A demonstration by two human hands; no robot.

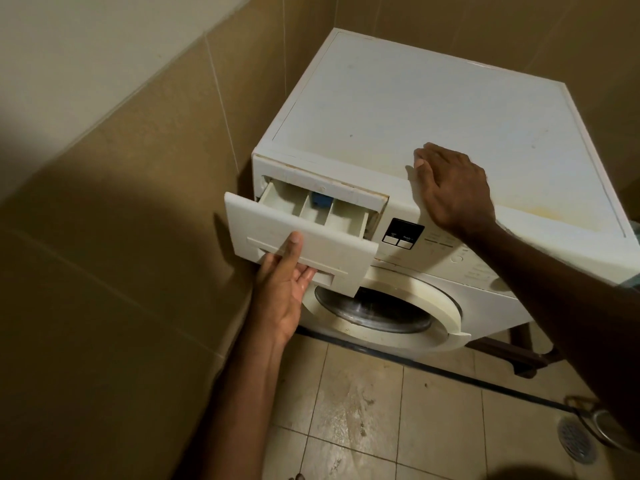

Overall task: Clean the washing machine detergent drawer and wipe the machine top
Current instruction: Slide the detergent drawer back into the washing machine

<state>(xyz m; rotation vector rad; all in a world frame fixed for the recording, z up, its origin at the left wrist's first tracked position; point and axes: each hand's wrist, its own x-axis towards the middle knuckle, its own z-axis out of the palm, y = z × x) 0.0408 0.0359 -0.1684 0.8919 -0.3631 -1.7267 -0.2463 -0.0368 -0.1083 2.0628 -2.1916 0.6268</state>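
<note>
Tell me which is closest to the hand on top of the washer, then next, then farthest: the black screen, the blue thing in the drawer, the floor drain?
From the right hand:
1. Black screen, just below it on the front panel.
2. Blue thing, leftward in the open drawer's middle slot.
3. Floor drain, far down at the right.

Readable only in part: "Ready" on the black display (402, 234) of the washer (433, 116); other panel print too small.

left hand (284, 285) pulling detergent drawer (304, 244) (part-open)
</note>
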